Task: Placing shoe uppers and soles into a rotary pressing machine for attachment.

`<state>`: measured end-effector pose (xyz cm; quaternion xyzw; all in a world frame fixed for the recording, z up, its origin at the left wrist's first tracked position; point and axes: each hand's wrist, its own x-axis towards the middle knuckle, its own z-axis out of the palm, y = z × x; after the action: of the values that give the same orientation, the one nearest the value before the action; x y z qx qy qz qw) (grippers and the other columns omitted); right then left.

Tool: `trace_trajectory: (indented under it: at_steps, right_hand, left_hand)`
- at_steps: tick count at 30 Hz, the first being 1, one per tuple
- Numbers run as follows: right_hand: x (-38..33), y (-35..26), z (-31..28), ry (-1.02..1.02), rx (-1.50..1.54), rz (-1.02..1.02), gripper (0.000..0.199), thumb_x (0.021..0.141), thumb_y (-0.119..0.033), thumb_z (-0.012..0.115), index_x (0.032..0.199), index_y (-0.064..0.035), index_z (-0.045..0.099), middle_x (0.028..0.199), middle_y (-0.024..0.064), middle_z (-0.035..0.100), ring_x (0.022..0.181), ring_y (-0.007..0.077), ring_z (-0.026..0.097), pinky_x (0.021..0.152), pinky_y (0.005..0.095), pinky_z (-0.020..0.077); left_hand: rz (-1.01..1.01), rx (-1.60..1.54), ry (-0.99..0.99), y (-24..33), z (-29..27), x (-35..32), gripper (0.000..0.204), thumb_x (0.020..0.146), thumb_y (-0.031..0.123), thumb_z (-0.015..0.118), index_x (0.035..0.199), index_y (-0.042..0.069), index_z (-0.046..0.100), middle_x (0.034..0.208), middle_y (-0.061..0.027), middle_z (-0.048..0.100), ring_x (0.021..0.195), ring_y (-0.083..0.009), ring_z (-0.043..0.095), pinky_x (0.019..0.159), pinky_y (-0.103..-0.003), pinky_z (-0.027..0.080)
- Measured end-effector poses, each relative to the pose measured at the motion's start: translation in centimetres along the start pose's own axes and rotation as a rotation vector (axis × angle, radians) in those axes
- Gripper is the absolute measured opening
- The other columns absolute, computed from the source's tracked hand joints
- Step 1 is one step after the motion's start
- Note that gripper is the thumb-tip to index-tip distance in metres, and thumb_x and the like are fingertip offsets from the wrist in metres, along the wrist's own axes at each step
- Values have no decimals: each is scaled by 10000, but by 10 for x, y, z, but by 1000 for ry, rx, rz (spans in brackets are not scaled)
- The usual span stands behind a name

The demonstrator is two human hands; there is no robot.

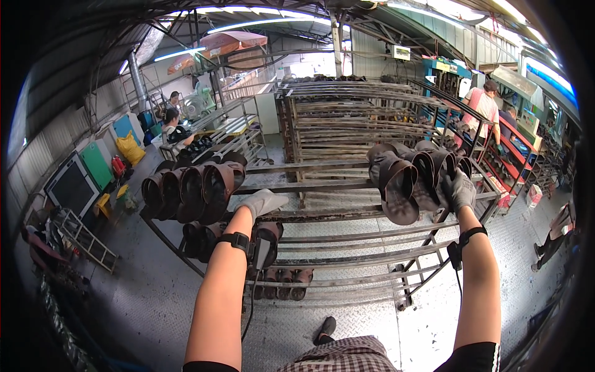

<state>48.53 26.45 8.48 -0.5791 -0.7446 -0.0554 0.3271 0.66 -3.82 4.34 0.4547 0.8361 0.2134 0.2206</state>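
My left hand (pixel 264 203), in a light grey glove, lies over the rack's upper bars with its fingers stretched to the right; it holds nothing. Just left of it stands a row of dark brown shoes (pixel 217 189) on the top level. At the right end of the same level my right hand (pixel 462 191), also gloved, closes around the outer side of the last dark shoe (pixel 444 167) in another row. A larger brown shoe (pixel 398 192) faces me at that row's left. The right fingertips are partly hidden against the shoe. Both wrists wear black bands.
The metal rack (pixel 334 254) spans the front, with more shoes (pixel 285 282) on its lower bars. Further stacked racks (pixel 341 118) stand behind it. A person (pixel 483 111) works at a red rack (pixel 511 161) on the right; others sit at the left back. A ladder-like frame (pixel 87 239) leans left.
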Motion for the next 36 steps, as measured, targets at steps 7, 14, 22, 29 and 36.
trace_trajectory:
  at_steps: [7, 14, 22, 29, 36]
  right_hand:
    - [-1, -2, -1, -22, 2, -2, 393, 916, -439, 589, 1151, -128, 642, 1141, 168, 692, 1070, 377, 657, 893, 486, 518]
    - [-2, -1, -1, -19, -16, -7, 388, 921, -437, 592, 1160, -136, 644, 1148, 161, 692, 1086, 365, 655, 900, 477, 519]
    - [0, -2, -1, -29, -10, 15, 389, 907, -432, 593, 1168, -150, 650, 1144, 156, 695, 1080, 363, 658, 906, 475, 520]
    - [-1, -5, -3, -33, 0, 25, 403, 898, -434, 595, 1185, -156, 649, 1153, 165, 693, 1083, 378, 655, 904, 483, 519]
    - [-2, -5, -6, -37, 3, 27, 419, 895, -436, 590, 1186, -139, 641, 1161, 177, 689, 1088, 393, 648, 905, 490, 516]
  left_hand:
    - [8, -2, -5, -1, 1, 0, 577, 853, 471, 584, 1136, -19, 699, 1154, -237, 703, 1047, -322, 663, 922, -407, 471]
    - [26, -21, -3, -1, 2, -2, 598, 857, 504, 603, 1166, 2, 703, 1179, -216, 704, 1119, -334, 657, 962, -390, 468]
    - [-28, 4, -64, 15, -5, -17, 592, 894, 528, 531, 1209, 61, 710, 1243, -147, 697, 1180, -316, 631, 1021, -379, 441]
    - [-40, 31, -74, 20, -6, -22, 571, 939, 506, 483, 1235, 70, 701, 1259, -131, 693, 1178, -293, 631, 1035, -369, 431]
    - [-31, -15, -46, 14, -3, -18, 594, 940, 542, 502, 1206, 56, 715, 1216, -133, 712, 1146, -274, 643, 1018, -361, 439]
